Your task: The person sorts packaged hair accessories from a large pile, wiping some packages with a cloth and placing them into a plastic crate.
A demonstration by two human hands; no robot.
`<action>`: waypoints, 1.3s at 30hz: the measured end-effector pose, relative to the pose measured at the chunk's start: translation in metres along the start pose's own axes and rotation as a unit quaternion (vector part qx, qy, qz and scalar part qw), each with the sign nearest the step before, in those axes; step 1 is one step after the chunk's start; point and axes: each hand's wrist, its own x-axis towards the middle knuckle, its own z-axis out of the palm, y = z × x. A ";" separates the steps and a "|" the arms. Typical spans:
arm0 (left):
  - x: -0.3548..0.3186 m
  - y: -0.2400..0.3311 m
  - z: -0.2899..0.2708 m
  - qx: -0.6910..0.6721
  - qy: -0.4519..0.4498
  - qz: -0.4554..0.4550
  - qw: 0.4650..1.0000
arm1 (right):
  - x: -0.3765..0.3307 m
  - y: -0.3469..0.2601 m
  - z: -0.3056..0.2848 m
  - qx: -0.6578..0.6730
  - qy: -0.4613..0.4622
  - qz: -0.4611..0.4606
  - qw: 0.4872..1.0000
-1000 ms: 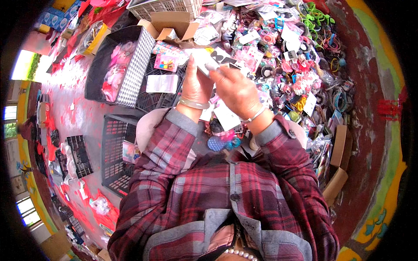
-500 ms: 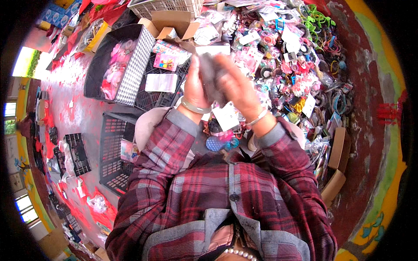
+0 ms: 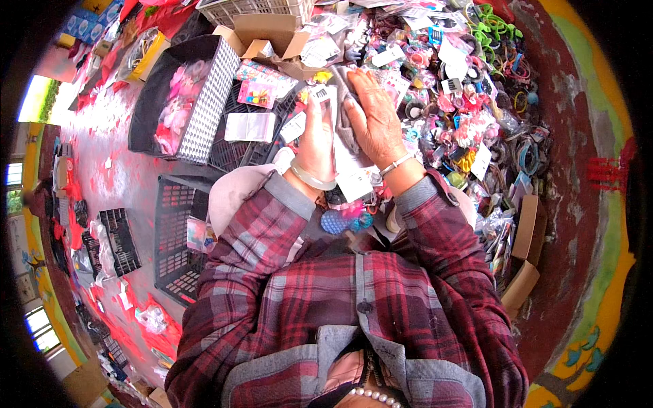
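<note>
Before me my left hand (image 3: 315, 144) is closed around a clear plastic packet with a white label (image 3: 325, 98). Its thumb lies along the front; the other fingers are mostly hidden behind. A folded grey cloth piece (image 3: 345, 115) stands upright against the packet; its exact kind I cannot make out. My right hand (image 3: 378, 126) lies flat against the cloth's right side, fingers stretched upward, thumb across it. Whether the cloth is inside the packet I cannot tell. Below the hands are a white card (image 3: 355, 185) and a blue dotted round item (image 3: 334, 222).
A large heap of hair ties and packaged trinkets (image 3: 449, 102) spreads to the right. At left are a houndstooth-sided box (image 3: 212, 102) with pink fluffy items, a black crate (image 3: 163, 234) and a clear packet stack (image 3: 249, 127). An open cardboard box (image 3: 269, 30) stands at the back.
Both hands were blurred around the dark grey cloth and are now steadier. My left hand has turned, with the labelled packet now showing; my right fingers have straightened upward.
</note>
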 end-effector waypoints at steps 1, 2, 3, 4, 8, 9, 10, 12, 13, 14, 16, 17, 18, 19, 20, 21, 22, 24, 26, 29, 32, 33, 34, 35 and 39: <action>0.008 0.001 -0.012 -0.016 -0.011 0.011 1.000 | -0.002 0.000 0.003 0.006 -0.002 -0.004 1.000; 0.013 0.002 -0.021 -0.010 -0.007 0.034 0.999 | -0.006 -0.001 0.006 0.012 -0.004 -0.007 1.000; 0.012 0.010 -0.018 -0.039 -0.007 0.009 0.999 | -0.009 -0.003 0.009 0.019 -0.006 -0.011 1.000; 0.011 0.016 -0.016 -0.025 -0.004 0.020 0.999 | -0.013 -0.008 0.008 0.023 -0.021 -0.029 0.999; 0.013 0.024 -0.020 -0.008 0.026 0.047 0.999 | -0.021 -0.031 0.005 0.038 -0.082 -0.108 0.990; 0.012 0.024 -0.021 -0.006 0.020 0.047 0.999 | -0.019 -0.031 0.004 0.037 -0.084 -0.128 0.988; 0.014 0.019 -0.032 -0.040 0.035 0.004 0.999 | -0.017 -0.031 0.003 0.036 -0.085 -0.147 0.985; 0.010 0.006 -0.035 0.022 0.021 0.039 0.999 | -0.013 -0.027 0.000 0.032 -0.101 -0.166 0.980; 0.007 0.001 -0.033 0.053 0.013 0.056 0.997 | -0.011 -0.024 0.000 0.025 -0.089 -0.163 0.982; 0.005 0.000 -0.032 -0.033 -0.030 -0.004 0.999 | -0.009 -0.020 0.000 0.018 -0.077 -0.160 0.984; 0.005 -0.001 -0.024 -0.003 0.004 0.001 1.000 | -0.005 -0.020 -0.003 0.008 -0.058 -0.134 0.989; 0.006 -0.003 -0.019 0.025 0.021 0.017 0.999 | -0.004 -0.017 -0.002 0.004 -0.040 -0.110 0.993; 0.007 -0.004 -0.016 0.040 0.011 0.029 0.999 | -0.002 -0.013 0.000 0.000 -0.021 -0.086 0.996; 0.008 -0.003 -0.016 0.032 -0.001 0.000 0.999 | 0.000 -0.008 0.001 -0.004 -0.003 -0.061 0.998; 0.005 -0.002 -0.014 -0.003 -0.007 -0.019 1.000 | 0.001 -0.004 0.001 0.003 0.004 -0.036 0.999; 0.001 0.001 -0.002 -0.037 -0.013 -0.038 0.998 | 0.001 -0.001 0.004 0.019 0.014 -0.018 1.000; 0.003 0.001 -0.006 -0.043 -0.012 -0.034 0.998 | 0.000 0.002 0.008 0.036 0.024 0.000 0.999; 0.012 0.005 -0.018 -0.054 -0.010 -0.026 0.998 | -0.002 0.002 0.011 0.061 0.033 0.016 0.997; 0.013 0.011 -0.022 -0.039 -0.006 0.015 0.999 | -0.008 -0.004 0.013 0.043 0.009 -0.011 0.999; 0.017 0.022 -0.020 0.000 0.037 0.087 0.996 | -0.015 -0.018 0.009 0.032 -0.049 -0.060 0.996; 0.015 0.026 -0.029 -0.098 -0.043 0.003 0.994 | -0.021 -0.031 0.006 0.031 -0.092 -0.110 0.989; 0.013 0.024 -0.031 -0.104 -0.042 -0.019 0.994 | -0.020 -0.031 0.006 0.033 -0.090 -0.122 0.988; 0.014 0.020 -0.037 -0.113 -0.038 -0.009 0.993 | -0.019 -0.030 0.006 0.034 -0.089 -0.134 0.986; 0.015 0.016 -0.042 -0.122 -0.035 0.002 0.992 | -0.017 -0.029 0.006 0.035 -0.087 -0.146 0.985; 0.014 0.004 -0.022 -0.053 -0.015 0.016 0.998 | -0.007 -0.013 0.005 0.014 -0.022 -0.093 0.995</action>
